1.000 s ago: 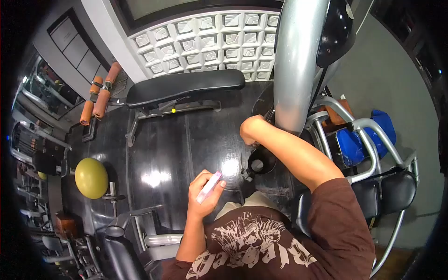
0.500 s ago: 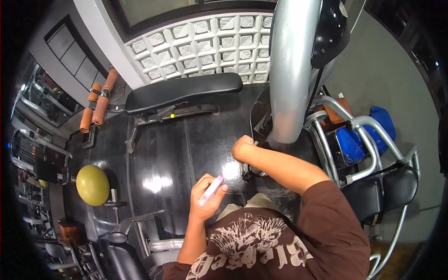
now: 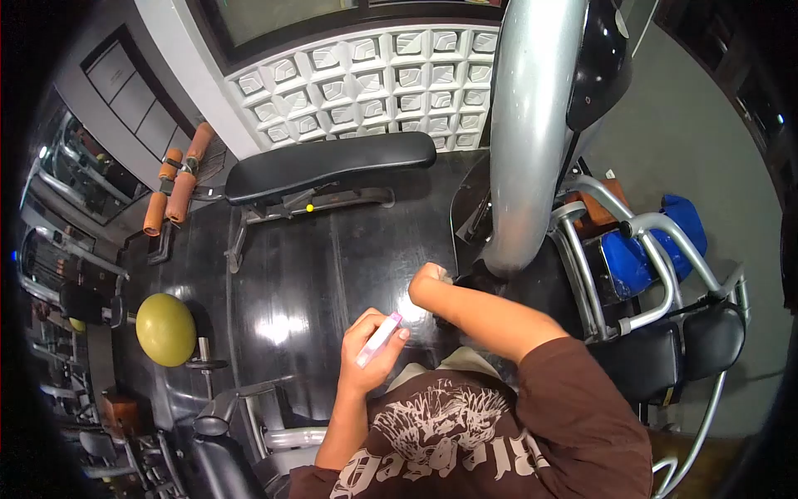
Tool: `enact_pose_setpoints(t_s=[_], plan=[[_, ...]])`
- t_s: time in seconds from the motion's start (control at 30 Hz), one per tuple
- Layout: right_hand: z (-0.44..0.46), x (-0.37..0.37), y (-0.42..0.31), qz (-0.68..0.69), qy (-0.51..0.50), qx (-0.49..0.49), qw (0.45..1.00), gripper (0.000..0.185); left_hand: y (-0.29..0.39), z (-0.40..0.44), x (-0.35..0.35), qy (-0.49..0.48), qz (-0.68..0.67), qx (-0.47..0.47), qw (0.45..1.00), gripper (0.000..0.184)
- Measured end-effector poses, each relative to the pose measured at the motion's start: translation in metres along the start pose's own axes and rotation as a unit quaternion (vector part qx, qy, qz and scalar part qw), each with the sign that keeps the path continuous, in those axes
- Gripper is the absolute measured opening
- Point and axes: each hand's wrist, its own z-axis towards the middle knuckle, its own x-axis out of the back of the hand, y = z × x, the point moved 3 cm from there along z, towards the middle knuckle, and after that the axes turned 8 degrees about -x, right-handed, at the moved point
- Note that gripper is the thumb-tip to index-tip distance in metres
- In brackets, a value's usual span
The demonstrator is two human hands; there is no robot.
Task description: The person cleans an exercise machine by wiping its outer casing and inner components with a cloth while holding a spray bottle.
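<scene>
In the head view my left hand (image 3: 363,343) is closed around a slim, whitish object with a pink end (image 3: 380,339), held upright in front of my shirt; its exact kind is unclear. My right hand (image 3: 426,281) is bent at the wrist beside the foot of a thick silver machine column (image 3: 532,141). A small pale bit shows at its far side, but the fingers are mostly turned away, so I cannot make out what they grip.
A black padded bench (image 3: 332,165) stands ahead, near orange foam rollers (image 3: 179,198). On the left a green ball (image 3: 165,329) sits by a weight bar (image 3: 206,364). Silver tubular frames (image 3: 669,249), black pads (image 3: 713,334) and a blue item (image 3: 628,264) are on the right.
My right hand has drawn slightly down and left, with the forearm lower. The left hand keeps its hold on the slim object, and the view has shifted a little.
</scene>
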Motion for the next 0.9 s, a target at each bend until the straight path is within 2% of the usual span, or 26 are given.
enact_pose_setpoints(t_s=[0.07,0.23,0.37,0.4,0.5,0.6,0.7,0.73,0.83,0.9], plan=[[-0.011,0.001,0.004,-0.008,0.028,0.036,0.999,0.021,-0.001,0.001,0.001,-0.002,-0.007,0.001,1.000,0.012],[-0.089,0.025,0.030,-0.036,0.087,0.033,0.995,0.026,-0.006,0.002,-0.001,0.005,-0.028,0.020,0.999,0.012],[-0.076,0.015,0.013,-0.010,0.129,0.041,0.991,0.029,-0.003,0.002,-0.001,0.007,-0.020,0.001,1.000,0.012],[-0.052,0.007,-0.001,-0.045,0.156,0.046,0.986,0.029,-0.001,0.002,-0.001,0.007,-0.018,-0.001,1.000,0.012],[-0.029,-0.004,-0.004,0.021,0.113,0.004,0.993,0.031,-0.002,0.002,-0.001,0.005,-0.028,0.002,1.000,0.012],[-0.020,-0.008,-0.012,0.012,0.106,0.020,0.994,0.032,0.001,0.004,0.000,0.005,-0.037,0.006,0.999,0.011],[-0.075,0.003,0.002,0.054,0.127,0.038,0.990,0.031,0.007,0.010,0.003,0.009,-0.051,0.008,0.999,0.012],[-0.089,0.002,0.003,0.006,0.170,0.069,0.983,0.021,0.010,0.013,0.004,0.013,-0.050,-0.001,0.999,0.012],[-0.187,0.018,0.058,0.090,0.196,0.103,0.971,0.023,0.018,0.022,0.010,0.017,-0.051,-0.023,0.998,0.012],[-0.251,0.018,0.110,0.184,0.404,0.079,0.893,0.034,0.023,0.028,0.011,0.019,-0.058,-0.029,0.998,0.012]])
